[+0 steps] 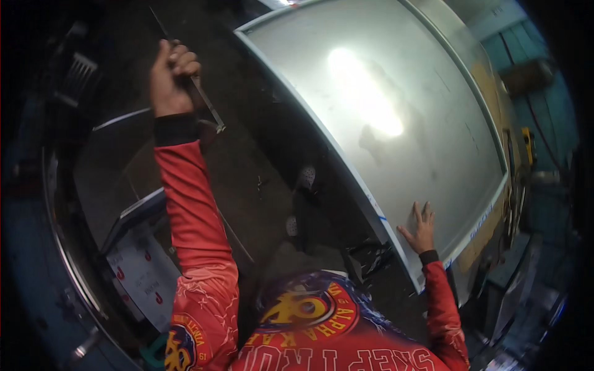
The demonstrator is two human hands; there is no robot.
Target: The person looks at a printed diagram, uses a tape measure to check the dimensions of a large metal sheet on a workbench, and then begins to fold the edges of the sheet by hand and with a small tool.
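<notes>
My left hand (pixel 171 77) is raised at the upper left, its fingers wrapped round a long, thin metal strip (pixel 208 105). The strip runs slantwise through the fist, with a small hooked end low on the right; its exact kind is unclear. On the right lies a large, shiny sheet-metal panel (pixel 322 71) with a raised rim, reflecting a bright light. My right hand (pixel 422 230) rests flat on the panel close to its near corner, fingers spread and nothing in them. Blue marks show on the rim beside it.
A brown board (pixel 479 232) shows under the panel's right side. At the lower left stands a sheet with white printed film (pixel 143 272). My shoes (pixel 307 177) are on the dark floor between. A yellow tool (pixel 528 143) sits at the far right.
</notes>
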